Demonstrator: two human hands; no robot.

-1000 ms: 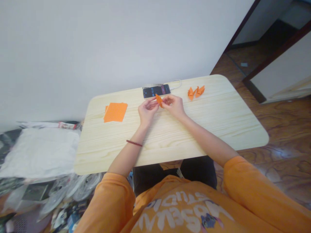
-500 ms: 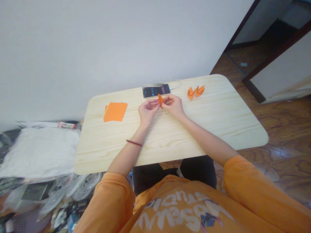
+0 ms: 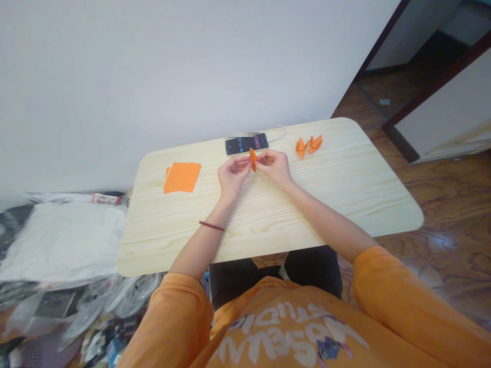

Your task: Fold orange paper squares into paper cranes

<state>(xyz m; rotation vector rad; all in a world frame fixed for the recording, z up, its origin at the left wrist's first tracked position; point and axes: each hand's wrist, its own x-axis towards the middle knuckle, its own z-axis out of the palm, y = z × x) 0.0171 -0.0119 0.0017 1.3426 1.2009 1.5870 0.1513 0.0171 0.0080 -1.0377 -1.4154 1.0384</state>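
While your left hand (image 3: 232, 176) and right hand (image 3: 274, 167) pinch a narrow folded orange paper piece (image 3: 253, 159) between them, a black smartphone (image 3: 245, 145) lies just beyond, on the pale wooden table (image 3: 345, 204), with a flat orange paper stack (image 3: 182, 177) left and two folded orange paper figures (image 3: 309, 145) right.

Narrow folded orange origami paper (image 3: 253, 159), pointed tip up, nearly upright, pinched between the fingers (image 3: 261, 160) of both hands

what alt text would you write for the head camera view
The left hand and right hand pinch a small folded piece of orange paper over a pale wooden table. A stack of orange paper squares lies to the left, a phone ahead, and folded orange paper pieces to the right.
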